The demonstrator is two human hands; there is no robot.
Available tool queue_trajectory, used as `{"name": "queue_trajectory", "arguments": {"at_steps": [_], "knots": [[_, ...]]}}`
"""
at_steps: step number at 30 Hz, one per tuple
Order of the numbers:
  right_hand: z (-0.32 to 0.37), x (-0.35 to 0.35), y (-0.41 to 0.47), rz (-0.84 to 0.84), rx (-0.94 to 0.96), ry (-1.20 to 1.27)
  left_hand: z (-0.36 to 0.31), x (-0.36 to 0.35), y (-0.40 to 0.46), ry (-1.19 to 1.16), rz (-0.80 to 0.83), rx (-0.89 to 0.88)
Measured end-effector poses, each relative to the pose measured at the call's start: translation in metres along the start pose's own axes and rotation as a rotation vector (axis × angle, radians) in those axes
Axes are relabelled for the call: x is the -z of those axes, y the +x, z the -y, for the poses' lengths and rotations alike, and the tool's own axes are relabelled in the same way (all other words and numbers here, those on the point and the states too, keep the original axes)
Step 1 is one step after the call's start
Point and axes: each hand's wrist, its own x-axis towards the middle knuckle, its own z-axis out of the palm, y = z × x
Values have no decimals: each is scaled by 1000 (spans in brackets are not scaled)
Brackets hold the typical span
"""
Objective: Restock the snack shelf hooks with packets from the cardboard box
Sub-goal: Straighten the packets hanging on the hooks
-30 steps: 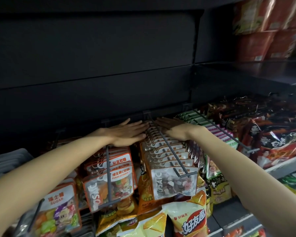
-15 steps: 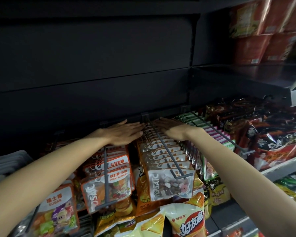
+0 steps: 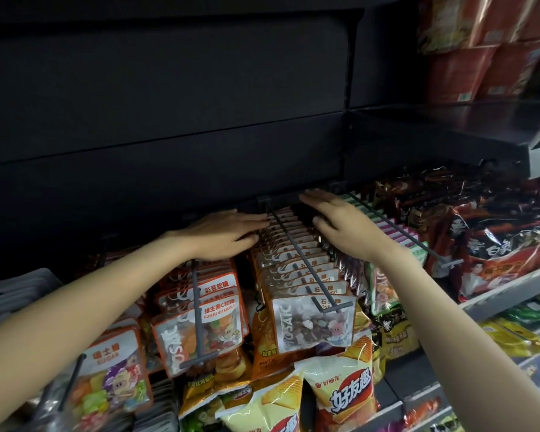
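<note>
A long grey hook (image 3: 303, 260) runs out from the dark back panel and carries a full row of orange-and-white candy packets (image 3: 312, 322). My left hand (image 3: 225, 235) lies flat against the left side of the row near the back, fingers stretched toward the hook. My right hand (image 3: 340, 222) rests palm down on the right side of the same row, fingers apart and reaching the back panel. Neither hand holds a packet. The cardboard box is out of view.
A second hook (image 3: 197, 310) to the left carries gummy packets (image 3: 200, 325), and a third hook (image 3: 399, 229) on the right carries green-and-pink packets. Chip bags (image 3: 340, 391) hang below. Dark-red snack bags (image 3: 496, 244) fill the right shelf. A dark shelf (image 3: 449, 120) juts out above right.
Both hands have slid a little further back along the packet row toward the back panel. The right hand's fingers have spread wider.
</note>
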Motion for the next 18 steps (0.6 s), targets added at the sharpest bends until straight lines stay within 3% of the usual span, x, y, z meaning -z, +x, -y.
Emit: {"name": "queue_trajectory", "arguments": {"at_steps": [4,10,14,18], "knots": [[12,16,-47,-263,-11,166,-18,15,-29,-72,-138,8],[26,19,-101,-490,-22,323,-84,26,-83,-62,-425,134],[29,9,-131,-443,-69,398,-132,19,-108,-61,-527,208],[30,-3,-157,-266,-115,387,-170,-8,-117,-106,-580,283]]}}
